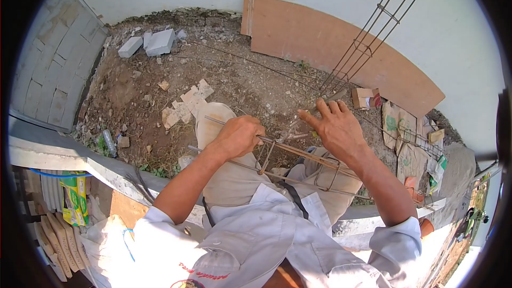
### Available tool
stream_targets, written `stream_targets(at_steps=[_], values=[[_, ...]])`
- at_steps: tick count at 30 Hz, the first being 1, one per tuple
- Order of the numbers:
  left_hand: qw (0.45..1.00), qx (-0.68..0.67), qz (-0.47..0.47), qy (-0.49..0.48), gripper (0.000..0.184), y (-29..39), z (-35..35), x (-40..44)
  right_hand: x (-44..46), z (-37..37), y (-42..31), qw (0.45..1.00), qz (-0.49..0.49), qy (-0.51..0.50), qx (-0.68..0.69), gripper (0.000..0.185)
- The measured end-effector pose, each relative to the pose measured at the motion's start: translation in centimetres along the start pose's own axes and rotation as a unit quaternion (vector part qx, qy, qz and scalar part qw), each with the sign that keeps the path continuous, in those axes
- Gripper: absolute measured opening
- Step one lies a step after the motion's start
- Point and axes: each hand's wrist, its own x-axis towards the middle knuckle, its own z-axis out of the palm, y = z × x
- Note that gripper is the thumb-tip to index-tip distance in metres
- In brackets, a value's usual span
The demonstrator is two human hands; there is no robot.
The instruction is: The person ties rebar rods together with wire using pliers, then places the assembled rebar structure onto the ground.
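A rebar cage (306, 154) of long rods tied with square stirrups lies across my thighs. My left hand (241, 134) is closed round its upper rod, left of a stirrup (266, 158). Above the cage, to the right, my right hand (337, 128) is raised with fingers apart, and no object shows in it. Thin wire pieces (294, 127) show between the hands, against the soil.
An upright rebar cage (368, 42) rises at the upper right before a brown board (320, 29). White blocks (160, 41) lie upper left. A small carton (366, 97) and paper sacks (408, 154) lie right. A low wall ledge (117, 173) runs beneath me.
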Motion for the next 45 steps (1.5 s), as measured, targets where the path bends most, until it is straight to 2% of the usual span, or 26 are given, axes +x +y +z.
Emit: stream_targets(at_steps=[2, 5, 7, 9, 11, 14, 17, 20, 23, 26, 29, 32, 35, 38, 41, 44, 45], values=[[0.999, -0.028, -0.015, -0.017, 0.016, -0.3, -0.2, 0.2, 0.4, -1.3, -0.2, 1.000, -0.009, -0.013, -0.002, 0.046], [0.996, -0.054, -0.050, -0.059, 0.017, -0.6, -0.4, 0.6, 1.6, -2.0, -0.4, 0.988, -0.037, -0.059, -0.140, 0.036], [0.995, -0.053, -0.054, -0.061, 0.017, -0.5, -0.5, 0.9, 2.0, -1.7, 0.5, 0.981, -0.082, 0.048, -0.170, 0.029], [0.996, -0.055, -0.043, -0.052, 0.019, -0.5, -0.5, 1.0, 2.6, -1.3, 1.0, 0.980, -0.092, 0.063, -0.166, 0.025], [0.998, -0.060, -0.018, -0.032, 0.021, -0.8, -0.2, 0.9, 3.5, -1.0, 0.9, 0.989, -0.069, -0.012, -0.127, 0.021], [0.997, -0.076, -0.013, -0.025, 0.021, -1.4, 0.4, 0.8, 3.9, -0.4, 1.5, 0.992, -0.093, 0.014, -0.086, 0.016], [0.992, -0.067, -0.075, -0.081, 0.024, -1.0, 0.0, 1.2, 4.0, -0.5, 1.4, 0.993, -0.080, -0.007, -0.087, 0.012], [0.971, -0.201, -0.108, -0.064, 0.043, -0.3, -0.6, 1.4, 3.9, -0.5, 0.8, 0.994, -0.063, -0.033, -0.081, 0.018], [0.960, -0.273, -0.040, -0.037, 0.063, 0.4, 0.5, 2.3, 4.0, -0.6, 0.7, 0.994, -0.060, -0.039, -0.087, 0.020], [0.918, -0.391, -0.062, -0.029, 0.072, 2.5, 0.7, 4.3, 4.3, -1.3, 0.3, 0.992, -0.052, -0.073, -0.088, 0.018], [0.935, -0.347, -0.031, -0.064, 0.073, 4.5, -0.3, 7.1, 4.6, -1.8, 0.1, 0.992, -0.048, -0.072, -0.090, 0.018], [0.966, -0.221, -0.066, -0.115, 0.072, 7.0, -1.9, 8.7, 4.5, -2.5, -0.1, 0.993, -0.035, -0.101, -0.059, 0.015], [0.990, -0.092, -0.071, -0.076, 0.080, 7.4, 0.4, 9.0, 4.5, -1.9, 0.3, 0.990, -0.009, -0.137, 0.011, 0.013], [0.983, -0.142, -0.118, -0.022, 0.096, 9.8, 0.6, 8.1, 4.2, -2.6, 0.6, 0.985, -0.014, -0.168, 0.046, 0.014], [0.962, -0.222, -0.126, 0.094, 0.104, 10.9, 3.9, 7.4, 4.6, -3.0, 0.6, 0.979, 0.007, -0.193, 0.061, 0.012], [0.946, -0.235, -0.147, 0.167, 0.105, 11.7, 5.6, 7.7, 5.4, -4.3, 0.5, 0.963, 0.026, -0.258, 0.070, 0.015], [0.951, -0.218, -0.158, 0.152, 0.106, 11.5, 5.9, 8.0, 5.5, -4.1, 0.4, 0.964, 0.024, -0.255, 0.072, 0.015]])
